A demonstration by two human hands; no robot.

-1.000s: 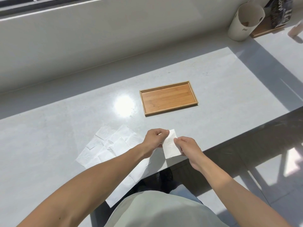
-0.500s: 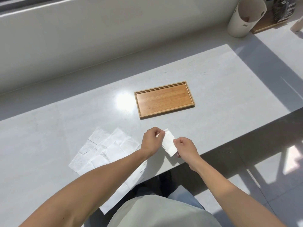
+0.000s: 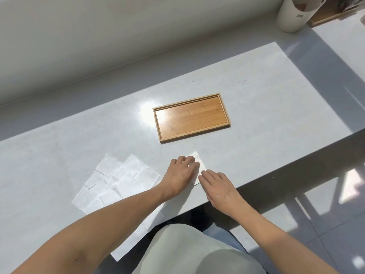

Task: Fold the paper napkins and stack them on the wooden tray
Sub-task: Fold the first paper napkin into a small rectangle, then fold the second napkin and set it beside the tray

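Paper napkin (image 3: 197, 165) on desk (image 3: 256, 115) near tray (image 3: 192, 120), left hand (image 3: 181, 173) and right hand (image 3: 218, 184) flat, open, pressing, gripping nothing. Thin paper, crease could skew or spring open.

2 hands (image 3: 182, 173) (image 3: 219, 186), 1 folded napkin (image 3: 197, 165) under them, 1 wooden tray (image 3: 191, 117) at 12 o'clock, 1 overlapping spread of unfolded napkins (image 3: 118, 180) at 9 o'clock (count unclear), 1 white cup (image 3: 292, 14) at 2 o'clock.
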